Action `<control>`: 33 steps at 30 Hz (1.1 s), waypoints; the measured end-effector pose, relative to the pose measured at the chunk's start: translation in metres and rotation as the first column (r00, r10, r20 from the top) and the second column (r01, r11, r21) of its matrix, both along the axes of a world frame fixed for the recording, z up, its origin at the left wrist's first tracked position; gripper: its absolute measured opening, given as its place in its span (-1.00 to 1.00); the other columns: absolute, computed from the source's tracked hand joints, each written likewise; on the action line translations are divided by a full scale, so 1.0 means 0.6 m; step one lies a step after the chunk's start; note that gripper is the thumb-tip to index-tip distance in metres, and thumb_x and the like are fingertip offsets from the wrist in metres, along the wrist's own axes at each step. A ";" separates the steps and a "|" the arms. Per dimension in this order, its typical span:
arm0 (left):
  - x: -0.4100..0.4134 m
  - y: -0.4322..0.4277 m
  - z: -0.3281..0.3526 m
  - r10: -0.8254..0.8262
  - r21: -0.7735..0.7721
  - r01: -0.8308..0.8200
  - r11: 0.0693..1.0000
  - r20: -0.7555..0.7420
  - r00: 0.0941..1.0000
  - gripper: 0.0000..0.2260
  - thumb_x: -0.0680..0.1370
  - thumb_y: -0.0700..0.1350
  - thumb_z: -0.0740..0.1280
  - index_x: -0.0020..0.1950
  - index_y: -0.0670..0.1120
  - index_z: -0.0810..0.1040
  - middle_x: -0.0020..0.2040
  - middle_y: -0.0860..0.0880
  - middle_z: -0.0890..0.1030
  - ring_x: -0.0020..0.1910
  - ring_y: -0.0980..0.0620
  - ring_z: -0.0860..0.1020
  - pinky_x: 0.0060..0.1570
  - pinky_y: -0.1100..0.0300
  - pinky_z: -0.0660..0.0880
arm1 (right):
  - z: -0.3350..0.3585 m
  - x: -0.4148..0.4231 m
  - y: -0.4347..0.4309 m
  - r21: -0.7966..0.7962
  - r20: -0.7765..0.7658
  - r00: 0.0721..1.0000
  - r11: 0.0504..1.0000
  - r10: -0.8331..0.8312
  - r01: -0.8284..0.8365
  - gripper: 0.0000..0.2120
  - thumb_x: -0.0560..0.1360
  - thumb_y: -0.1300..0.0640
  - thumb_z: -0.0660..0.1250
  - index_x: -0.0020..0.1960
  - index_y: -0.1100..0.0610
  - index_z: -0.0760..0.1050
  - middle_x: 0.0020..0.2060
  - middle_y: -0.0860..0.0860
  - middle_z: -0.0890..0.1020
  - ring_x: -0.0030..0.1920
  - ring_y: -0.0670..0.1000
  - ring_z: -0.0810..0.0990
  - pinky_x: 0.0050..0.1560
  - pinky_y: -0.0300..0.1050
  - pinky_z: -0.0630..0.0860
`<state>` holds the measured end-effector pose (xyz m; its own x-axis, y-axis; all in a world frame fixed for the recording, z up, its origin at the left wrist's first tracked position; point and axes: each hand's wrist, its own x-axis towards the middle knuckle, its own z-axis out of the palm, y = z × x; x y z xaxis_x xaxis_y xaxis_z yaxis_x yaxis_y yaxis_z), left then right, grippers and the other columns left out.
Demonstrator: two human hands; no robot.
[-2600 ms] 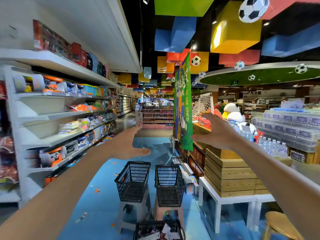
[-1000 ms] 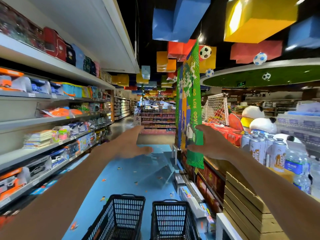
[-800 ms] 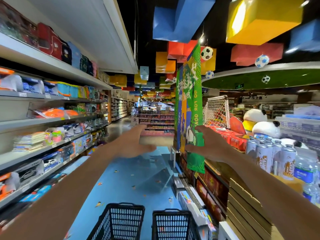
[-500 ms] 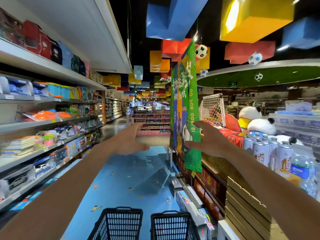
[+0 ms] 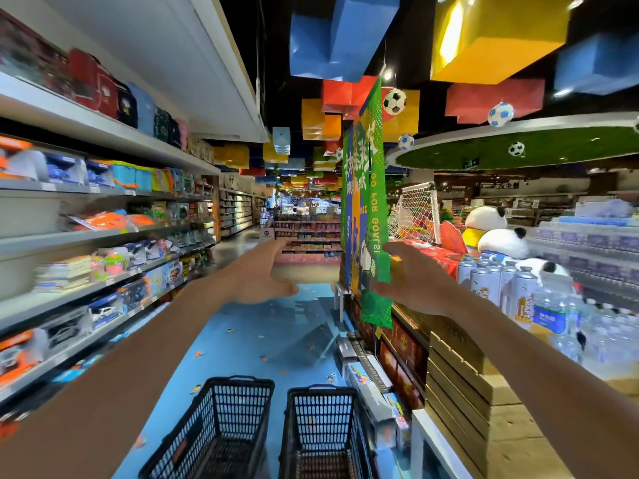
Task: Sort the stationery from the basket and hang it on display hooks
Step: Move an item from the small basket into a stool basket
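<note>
Both arms reach forward over the aisle. Left hand (image 5: 261, 280): fingers straight and slightly spread, thumb out, palm turned inward, holding nothing. Right hand (image 5: 415, 285): fingers apart in a loose curve, thumb low, also holding nothing. The two hands face each other across open air and do not touch.

A green banner (image 5: 371, 188) hangs directly behind the right hand's fingertips; I cannot tell whether they touch it.

Below the left hand and well apart from it is a black basket (image 5: 211, 426). A second black basket (image 5: 321, 430) is just beside it, under the gap between the hands. Both are cut by the frame edge, and I cannot make out their contents or any stationery. Blue floor (image 5: 262, 340) lies beneath the hands.

Toy shelves (image 5: 69, 243) run outward of the left hand. Drink cans (image 5: 498, 281) stand outward of the right hand, with wooden crates (image 5: 463, 385) beneath that forearm.
</note>
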<state>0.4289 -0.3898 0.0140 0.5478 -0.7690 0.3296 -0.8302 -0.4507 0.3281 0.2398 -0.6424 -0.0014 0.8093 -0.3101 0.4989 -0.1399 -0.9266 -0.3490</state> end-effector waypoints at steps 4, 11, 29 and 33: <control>-0.103 0.026 -0.008 0.040 0.033 -0.040 0.999 0.017 0.999 -0.06 0.52 0.19 0.49 0.69 -0.06 0.01 0.66 -0.03 0.16 0.59 -0.07 0.23 0.45 0.08 0.25 | -0.002 -0.099 0.024 -0.008 -0.014 1.000 1.000 0.007 -0.007 -0.11 0.45 -0.21 0.50 0.62 0.06 0.17 0.58 0.00 0.27 0.54 0.05 0.29 0.48 -0.05 0.24; -0.251 0.090 0.006 0.074 0.054 -0.074 0.996 0.012 0.997 -0.13 0.54 0.14 0.48 0.67 -0.09 0.07 0.56 -0.05 0.28 0.49 -0.06 0.33 0.33 0.10 0.30 | 0.019 -0.223 0.078 -0.007 -0.004 0.999 0.999 0.032 -0.032 -0.13 0.48 -0.23 0.46 0.62 0.04 0.14 0.59 -0.01 0.25 0.55 0.05 0.26 0.50 -0.04 0.24; -0.421 0.325 -0.104 0.070 0.096 -0.063 0.993 -0.073 0.995 -0.09 0.52 0.16 0.49 0.68 -0.11 0.05 0.66 -0.08 0.17 0.60 -0.09 0.24 0.48 0.02 0.29 | -0.106 -0.414 0.312 0.107 -0.091 0.995 0.994 0.040 -0.030 -0.08 0.40 -0.26 0.52 0.58 0.05 0.21 0.52 0.01 0.36 0.46 0.06 0.38 0.41 -0.01 0.34; -0.452 0.353 -0.156 0.044 0.158 -0.022 0.987 -0.139 0.989 -0.06 0.51 0.15 0.49 0.68 -0.14 0.01 0.67 -0.10 0.14 0.61 -0.12 0.21 0.52 -0.06 0.27 | -0.140 -0.445 0.354 0.106 -0.130 0.991 0.994 0.023 -0.009 -0.11 0.42 -0.23 0.52 0.59 0.07 0.21 0.50 0.04 0.38 0.45 0.10 0.39 0.37 -0.02 0.35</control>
